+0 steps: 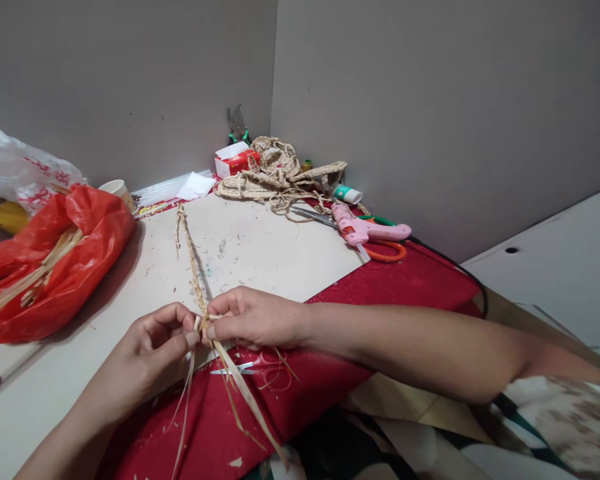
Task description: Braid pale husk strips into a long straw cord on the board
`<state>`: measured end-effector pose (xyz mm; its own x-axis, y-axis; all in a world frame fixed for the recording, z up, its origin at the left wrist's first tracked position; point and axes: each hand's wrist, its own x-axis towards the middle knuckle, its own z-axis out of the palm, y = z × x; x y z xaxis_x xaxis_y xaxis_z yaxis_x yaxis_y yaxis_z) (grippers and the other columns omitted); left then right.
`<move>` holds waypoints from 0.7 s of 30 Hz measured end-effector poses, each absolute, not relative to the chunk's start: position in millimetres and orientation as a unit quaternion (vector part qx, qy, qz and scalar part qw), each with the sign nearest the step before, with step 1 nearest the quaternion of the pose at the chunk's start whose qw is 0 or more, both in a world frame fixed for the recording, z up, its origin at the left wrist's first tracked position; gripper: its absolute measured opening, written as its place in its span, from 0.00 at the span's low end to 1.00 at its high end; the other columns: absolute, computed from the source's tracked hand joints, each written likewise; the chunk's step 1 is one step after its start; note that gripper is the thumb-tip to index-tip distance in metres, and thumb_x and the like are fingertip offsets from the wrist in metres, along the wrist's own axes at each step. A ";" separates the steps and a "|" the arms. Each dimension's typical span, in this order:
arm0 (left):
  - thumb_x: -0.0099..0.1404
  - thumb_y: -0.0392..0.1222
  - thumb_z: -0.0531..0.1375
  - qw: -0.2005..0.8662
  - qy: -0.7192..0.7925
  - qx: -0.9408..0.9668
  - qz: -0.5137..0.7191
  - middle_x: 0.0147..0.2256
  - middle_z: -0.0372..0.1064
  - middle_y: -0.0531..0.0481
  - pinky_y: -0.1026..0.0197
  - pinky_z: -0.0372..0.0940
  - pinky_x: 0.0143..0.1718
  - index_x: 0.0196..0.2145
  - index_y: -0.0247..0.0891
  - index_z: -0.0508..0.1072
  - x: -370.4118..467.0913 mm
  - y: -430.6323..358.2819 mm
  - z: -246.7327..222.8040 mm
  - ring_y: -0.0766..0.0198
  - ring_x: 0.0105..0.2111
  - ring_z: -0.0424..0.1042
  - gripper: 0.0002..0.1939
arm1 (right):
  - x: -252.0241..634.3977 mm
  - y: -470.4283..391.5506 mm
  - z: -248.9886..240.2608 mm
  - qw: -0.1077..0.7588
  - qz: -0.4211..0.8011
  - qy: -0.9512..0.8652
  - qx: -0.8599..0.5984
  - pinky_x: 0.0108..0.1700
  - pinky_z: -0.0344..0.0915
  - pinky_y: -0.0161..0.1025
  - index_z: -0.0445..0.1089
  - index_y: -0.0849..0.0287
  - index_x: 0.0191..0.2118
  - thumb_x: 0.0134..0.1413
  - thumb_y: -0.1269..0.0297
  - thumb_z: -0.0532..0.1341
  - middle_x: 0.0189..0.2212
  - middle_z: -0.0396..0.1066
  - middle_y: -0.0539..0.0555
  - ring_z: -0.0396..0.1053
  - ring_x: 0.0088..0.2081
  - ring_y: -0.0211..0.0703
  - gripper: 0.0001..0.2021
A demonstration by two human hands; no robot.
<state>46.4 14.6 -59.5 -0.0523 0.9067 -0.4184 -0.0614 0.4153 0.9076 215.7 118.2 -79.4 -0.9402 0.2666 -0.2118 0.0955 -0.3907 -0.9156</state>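
Observation:
A straw braid [195,270] runs from the far part of the white board toward me, and its near end is between my two hands. My left hand [157,347] pinches strands on the braid's left side with thumb and forefinger. From the right, my right hand [245,317] pinches the braid at its working end, fingers bent. Loose straw strands [247,393] hang from there over the red cloth toward my lap. Small scissors [275,370] with red handles lie on the cloth just below my right hand, partly covered by strands.
At left, a red plastic bag [105,227] holds more straw. Coiled braids [280,177], a red tissue box [235,160] and pliers [239,127] sit in the back corner. A pink glue gun [363,227] lies over orange-handled scissors [387,252] at the right, its cord trailing off the table edge.

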 end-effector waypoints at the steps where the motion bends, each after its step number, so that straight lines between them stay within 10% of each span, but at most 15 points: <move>1: 0.57 0.43 0.66 0.601 0.589 0.353 0.410 0.24 0.69 0.52 0.69 0.55 0.21 0.31 0.38 0.69 46.7 14.2 -60.5 0.71 0.20 0.63 0.10 | 215.7 118.3 -79.8 0.051 0.818 -0.549 -0.162 0.18 0.38 0.30 0.64 0.64 0.28 0.52 0.64 0.63 0.13 0.52 0.39 0.44 0.15 0.25 0.10; 9: 0.58 0.43 0.66 0.602 0.578 0.364 0.413 0.21 0.69 0.52 0.70 0.54 0.20 0.31 0.39 0.68 47.9 12.6 -59.6 0.70 0.20 0.64 0.09 | 215.8 118.9 -81.5 0.054 0.811 -0.560 -0.160 0.21 0.42 0.31 0.62 0.63 0.27 0.52 0.64 0.63 0.14 0.52 0.41 0.47 0.17 0.27 0.11; 17: 0.54 0.45 0.68 0.424 0.664 0.432 0.439 0.45 0.73 0.47 0.66 0.64 0.42 0.24 0.38 0.73 41.3 15.9 -47.7 0.59 0.43 0.71 0.10 | 213.8 120.5 -89.8 0.087 0.778 -0.606 -0.145 0.25 0.47 0.31 0.63 0.63 0.28 0.51 0.61 0.64 0.20 0.55 0.44 0.50 0.23 0.29 0.12; 21: 0.52 0.45 0.69 0.438 0.667 0.413 0.440 0.43 0.73 0.47 0.65 0.65 0.37 0.23 0.38 0.73 44.3 15.6 -47.0 0.59 0.40 0.71 0.11 | 213.6 120.7 -89.7 0.079 0.770 -0.616 -0.146 0.27 0.49 0.31 0.64 0.64 0.28 0.52 0.62 0.64 0.21 0.58 0.45 0.51 0.24 0.29 0.11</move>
<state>44.3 15.6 -47.0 -0.2755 0.9358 -0.2198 0.1660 0.2715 0.9480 213.6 120.7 -89.7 -0.9448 0.3012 -0.1285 0.0595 -0.2280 -0.9718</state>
